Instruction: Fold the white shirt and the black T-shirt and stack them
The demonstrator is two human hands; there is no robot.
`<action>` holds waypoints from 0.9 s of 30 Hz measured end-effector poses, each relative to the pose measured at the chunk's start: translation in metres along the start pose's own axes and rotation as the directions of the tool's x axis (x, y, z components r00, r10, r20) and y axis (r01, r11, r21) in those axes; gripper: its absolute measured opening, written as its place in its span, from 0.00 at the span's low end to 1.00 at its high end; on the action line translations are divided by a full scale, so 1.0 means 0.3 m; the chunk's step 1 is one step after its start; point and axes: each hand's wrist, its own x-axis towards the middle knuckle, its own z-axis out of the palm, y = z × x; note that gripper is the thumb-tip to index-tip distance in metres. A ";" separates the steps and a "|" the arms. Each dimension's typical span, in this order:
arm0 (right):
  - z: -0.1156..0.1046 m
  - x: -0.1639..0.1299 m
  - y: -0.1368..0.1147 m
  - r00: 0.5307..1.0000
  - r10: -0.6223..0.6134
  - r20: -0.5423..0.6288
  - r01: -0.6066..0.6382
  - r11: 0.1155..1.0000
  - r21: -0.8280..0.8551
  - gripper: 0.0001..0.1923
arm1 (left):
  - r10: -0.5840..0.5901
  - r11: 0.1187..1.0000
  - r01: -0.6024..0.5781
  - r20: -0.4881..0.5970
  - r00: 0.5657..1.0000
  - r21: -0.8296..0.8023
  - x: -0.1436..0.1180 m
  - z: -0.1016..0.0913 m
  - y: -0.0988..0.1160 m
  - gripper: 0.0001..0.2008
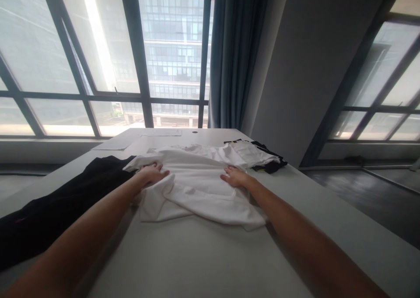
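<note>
A white T-shirt (pixel 200 180) lies spread on the white table (pixel 193 258), its near part creased and partly folded over. On the left side of the cloth rests my left hand (pixel 152 174), fingers apart and thumb pointing inward. My right hand (pixel 235 177) presses on the right side, its fingers spread over the fabric. Neither hand visibly grips the cloth. The near hem and a loose flap lie between my forearms.
Dark cloth (pixel 65 201) stretches along the table's left side. At the back right, a folded white garment (pixel 252 152) lies on black clothes (pixel 272 164). Paper sheets (pixel 114 144) lie toward the far left edge. Windows and a blue curtain (pixel 234 57) stand beyond.
</note>
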 end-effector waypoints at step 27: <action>-0.069 0.108 0.208 0.838 0.427 -0.340 -0.422 0.902 0.094 0.19 | -0.029 0.999 0.028 -0.020 0.999 -0.046 -0.003 0.034 -0.075 0.41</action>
